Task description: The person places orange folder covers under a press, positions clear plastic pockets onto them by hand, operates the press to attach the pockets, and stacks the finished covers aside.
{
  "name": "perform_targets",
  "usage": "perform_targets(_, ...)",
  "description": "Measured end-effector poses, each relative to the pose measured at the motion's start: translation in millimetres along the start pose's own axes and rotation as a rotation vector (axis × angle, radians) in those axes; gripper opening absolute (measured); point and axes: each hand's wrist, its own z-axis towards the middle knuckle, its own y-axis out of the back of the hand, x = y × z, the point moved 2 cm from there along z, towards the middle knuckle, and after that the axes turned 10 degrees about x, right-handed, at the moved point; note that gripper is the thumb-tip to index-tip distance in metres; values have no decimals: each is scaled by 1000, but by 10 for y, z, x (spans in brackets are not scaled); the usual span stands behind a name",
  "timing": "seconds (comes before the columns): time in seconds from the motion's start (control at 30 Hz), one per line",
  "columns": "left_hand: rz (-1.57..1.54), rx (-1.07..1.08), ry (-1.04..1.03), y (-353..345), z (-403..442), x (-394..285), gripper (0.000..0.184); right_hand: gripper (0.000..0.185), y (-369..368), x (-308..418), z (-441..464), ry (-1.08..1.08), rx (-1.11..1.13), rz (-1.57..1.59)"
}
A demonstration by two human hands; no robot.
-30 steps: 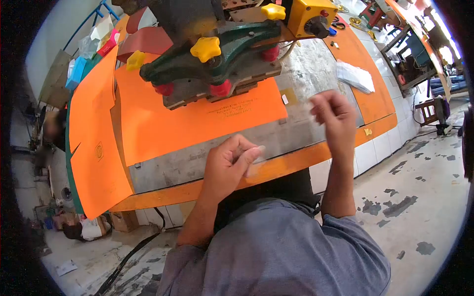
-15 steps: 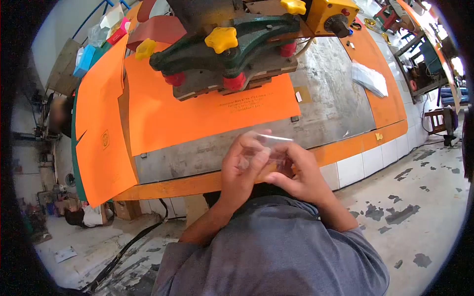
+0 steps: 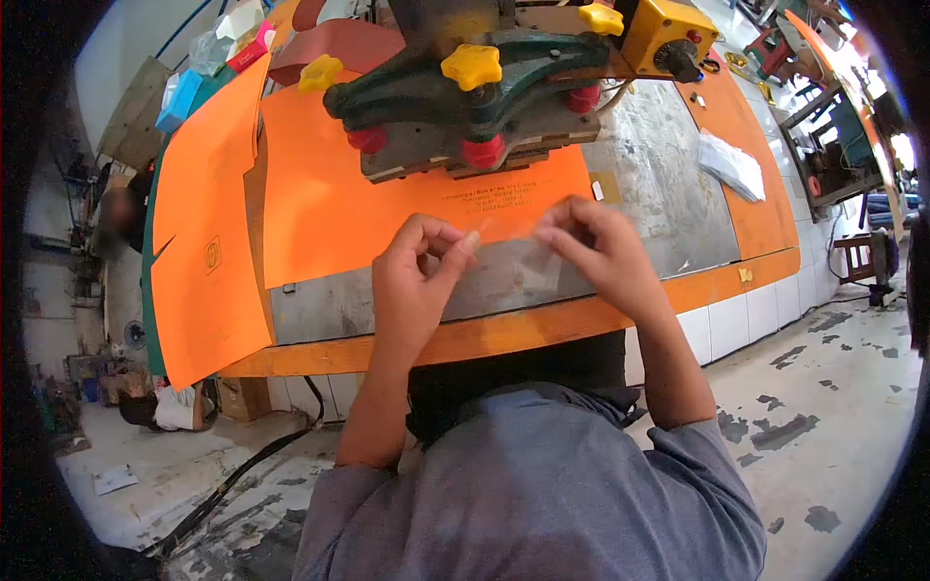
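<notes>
A small piece of clear plastic film (image 3: pixel 539 267) hangs from the pinched thumb and fingers of my right hand (image 3: pixel 605 252), above the front of the metal press bed (image 3: pixel 334 315). My left hand (image 3: pixel 412 281) is pinched too, a short way to the left, and a faint thin sliver shows at its fingertips, too blurred to name. Beyond both hands lies an orange sheet (image 3: pixel 329 213) with several lines of dark printed text. Over its far part stands the dark green press head (image 3: pixel 417 92), with yellow star knobs (image 3: pixel 472 66) and red collars (image 3: pixel 482 150).
At the left lies a stack of orange sheets (image 3: pixel 199 290) with a small emblem. White sheets (image 3: pixel 731 167) rest at the right of the bed. A yellow control box (image 3: pixel 668 39) sits beside the press head. The orange table edge (image 3: pixel 513 329) runs before my body.
My hands have moved apart, the left one leftward and the right one slightly up and right. The clear film, earlier between both hands, now hangs from my right hand.
</notes>
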Motion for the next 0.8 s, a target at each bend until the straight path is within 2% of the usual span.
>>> perform_targets(0.07, 55, -53, 4, -41, 93, 60, 23, 15, -47, 15, 134, -27, -22, 45)
perform_targets(0.13, 112, -108, 7, -111, 145, 135, 27, 19, -78, 66, 207, -85, -193, -168)
perform_targets(0.17, 395, -244, -151, -138, 157, 123, 33, 19, -108, 27, 208, -85, -193, -168)
perform_targets(0.2, 677, -377, -309, -159, 153, 93, 40, 22, -147, 3, 181, 37, -304, -392)
perform_targets(0.23, 675, -374, -309, -141, 106, 92, 40, 25, -182, 2, 134, 158, -412, -617)
perform_targets(0.27, 675, -183, -259, -125, 28, 104, 44, 25, -203, -12, 59, 155, -412, -618)
perform_targets(0.3, 671, 12, -206, -115, -36, 135, 48, 27, -250, -3, -45, 168, -322, -663)
perform_targets(0.33, 671, 20, -206, -89, -69, 190, 48, 30, -295, 3, -123, 178, -234, -706)
perform_targets(0.4, 768, 123, -332, -89, -119, 283, 47, 33, -362, 14, -202, 134, -172, -737)
perform_targets(0.43, 766, 131, -329, -78, -116, 302, 47, 37, -395, 8, -226, 98, -108, -769)
perform_targets(0.8, 900, 152, -364, 41, 195, 431, 56, 51, -307, -86, 36, 83, -134, -815)
